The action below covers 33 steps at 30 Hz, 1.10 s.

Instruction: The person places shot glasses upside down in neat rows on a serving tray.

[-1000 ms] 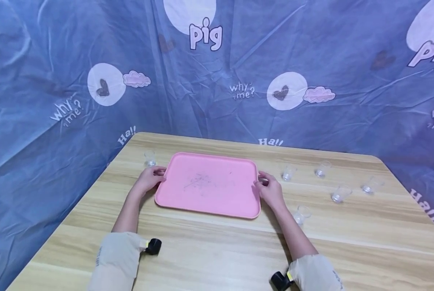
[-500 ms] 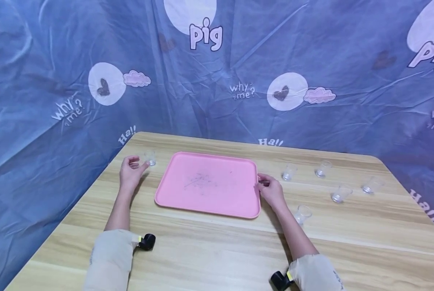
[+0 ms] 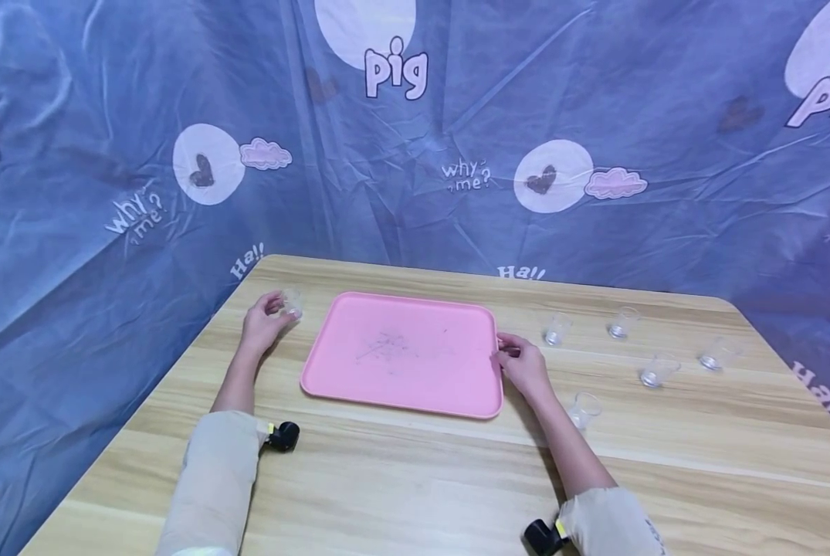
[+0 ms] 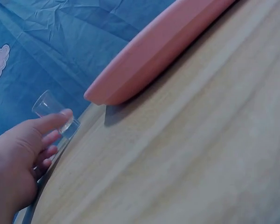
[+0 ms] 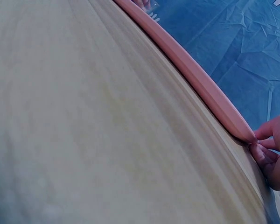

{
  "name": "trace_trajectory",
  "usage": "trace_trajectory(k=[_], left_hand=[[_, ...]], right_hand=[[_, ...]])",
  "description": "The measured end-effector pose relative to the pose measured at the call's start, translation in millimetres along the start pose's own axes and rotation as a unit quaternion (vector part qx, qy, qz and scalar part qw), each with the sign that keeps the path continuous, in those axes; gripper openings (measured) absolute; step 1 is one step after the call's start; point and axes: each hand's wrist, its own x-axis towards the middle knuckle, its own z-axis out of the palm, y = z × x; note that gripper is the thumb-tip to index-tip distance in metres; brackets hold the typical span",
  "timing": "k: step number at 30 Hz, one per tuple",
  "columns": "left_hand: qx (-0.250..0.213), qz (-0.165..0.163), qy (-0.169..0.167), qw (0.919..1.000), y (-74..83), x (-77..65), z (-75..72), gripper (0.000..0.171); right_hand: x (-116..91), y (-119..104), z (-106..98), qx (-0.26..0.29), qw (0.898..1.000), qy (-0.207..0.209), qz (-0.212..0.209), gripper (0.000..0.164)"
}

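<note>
Left-hand grip (image 3: 265,322): narrow, thumb and fingers pinching a small clear glass (image 3: 293,305); in the left wrist view the thumb lies across the glass's side.
Held glass: off the tray's left edge, well apart from the other glasses; cannot tell whether its base is touching the worktop (image 3: 415,479).
Right-hand grip (image 3: 526,369): narrow, thumb and fingertips pinching the tray's right edge.
Tray: pink tray (image 3: 415,363), lying flat mid-worktop between the two hands; dark scuffs (image 3: 389,345) near the middle of its face.
Glasses to the right: five, clear, spread out. One (image 3: 555,330) near the tray's right edge, a second (image 3: 622,323) beyond it, a third (image 3: 585,409) just beside the right forearm (image 3: 577,449), a fourth (image 3: 656,371) and a fifth (image 3: 715,356) farther right.
Sleeves: pale; black fitting (image 3: 285,436) at the left cuff.
Backdrop: blue printed cloth (image 3: 380,201) behind the worktop.
</note>
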Motion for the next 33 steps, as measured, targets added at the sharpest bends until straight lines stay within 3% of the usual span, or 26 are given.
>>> trace_trajectory(k=[5, 8, 16, 33], left_hand=[[0.104, 0.037, -0.012, 0.9939, -1.9, 1.2, 1.6, 0.043], [0.136, 0.054, -0.006, 0.9892, -2.1, 1.3, 2.9, 0.038], [0.13, 0.046, -0.003, 0.9904, -1.5, -0.6, 2.4, 0.036], [0.113, 0.042, -0.029, 0.9923, 6.2, -4.3, 2.5, 0.039]], right_hand=[[-1.2, -0.1, 0.1, -0.001, 1.0, -0.001, 0.002, 0.038], [-2.2, -0.7, 0.4, 0.002, 1.0, -0.001, 0.004, 0.039], [-3.7, -1.4, 1.5, 0.008, 1.0, -0.002, 0.007, 0.039], [-4.4, 0.7, 2.7, 0.007, 1.0, -0.005, 0.009, 0.04]])
